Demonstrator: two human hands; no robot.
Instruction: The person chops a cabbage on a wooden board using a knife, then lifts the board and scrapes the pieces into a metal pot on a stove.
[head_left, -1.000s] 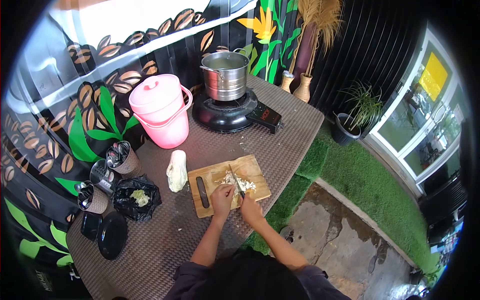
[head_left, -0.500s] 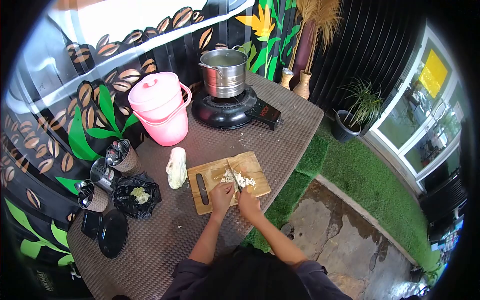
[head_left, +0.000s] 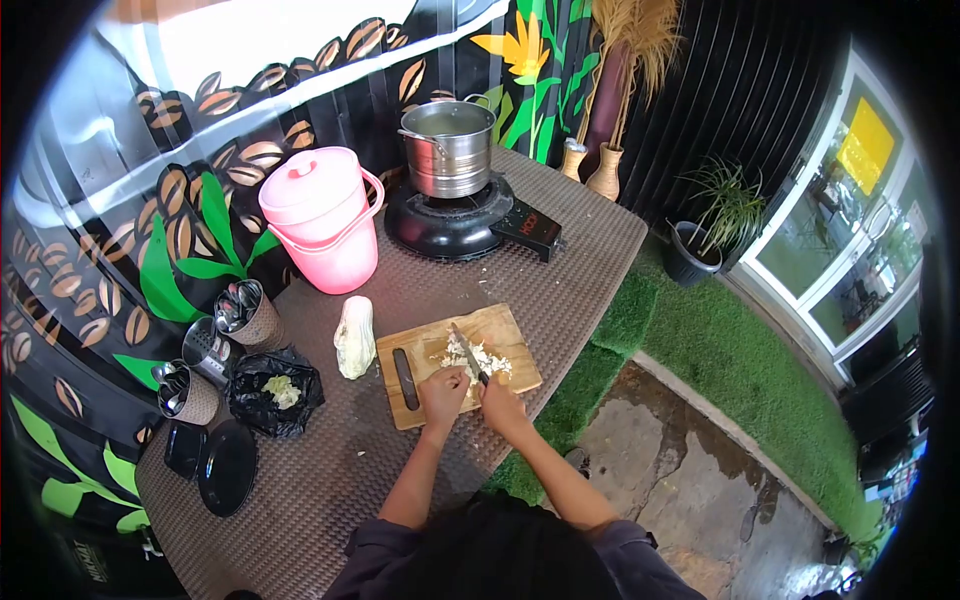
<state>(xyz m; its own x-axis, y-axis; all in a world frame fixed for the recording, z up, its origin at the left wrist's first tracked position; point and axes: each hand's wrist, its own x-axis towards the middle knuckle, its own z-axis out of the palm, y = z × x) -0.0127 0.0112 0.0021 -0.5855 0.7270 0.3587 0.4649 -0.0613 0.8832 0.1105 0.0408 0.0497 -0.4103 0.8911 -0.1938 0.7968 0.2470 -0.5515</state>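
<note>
A wooden cutting board [head_left: 418,347] with a dark slot lies near the table's front edge. My right hand [head_left: 502,408] is closed round the handle of a knife [head_left: 465,346], its blade pointing away across the board. Pale, finely chopped vegetable [head_left: 492,362], like cabbage, lies in a loose heap on both sides of the blade. Close beside the knife, my left hand [head_left: 442,398] rests over the board with its fingers curled together; what they pinch, if anything, is too small to make out. A pale napa cabbage [head_left: 355,338] lies just left of the board.
Behind the board stand a lidded pink bucket [head_left: 322,240] and a steel pot [head_left: 448,150] on a black burner [head_left: 440,232]. To the left are a black plastic bag [head_left: 250,385] with scraps, cutlery holders [head_left: 252,318] and a black oval dish [head_left: 228,470].
The knife and my right hand have shifted slightly; the blade now points a little further left. My left hand stays almost in place.
</note>
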